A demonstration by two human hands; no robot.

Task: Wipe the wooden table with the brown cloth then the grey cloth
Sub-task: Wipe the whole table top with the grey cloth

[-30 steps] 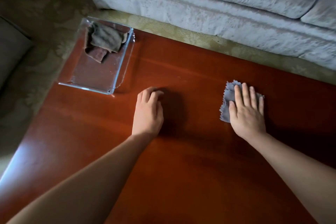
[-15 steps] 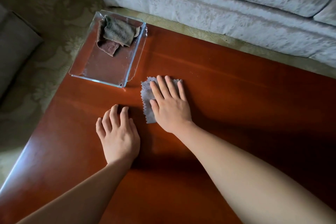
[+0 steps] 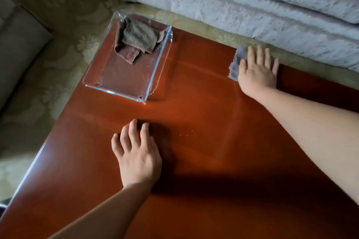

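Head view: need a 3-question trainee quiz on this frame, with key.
1. True or false: the brown cloth lies in the clear tray.
2. What is under the right hand? A: grey cloth. B: brown cloth. C: tray.
3. Fill in: the left hand holds nothing and rests on the bare ____.

Key: 1 true. 2 A, its straight fingers press the grey cloth at the far edge. 3 table.
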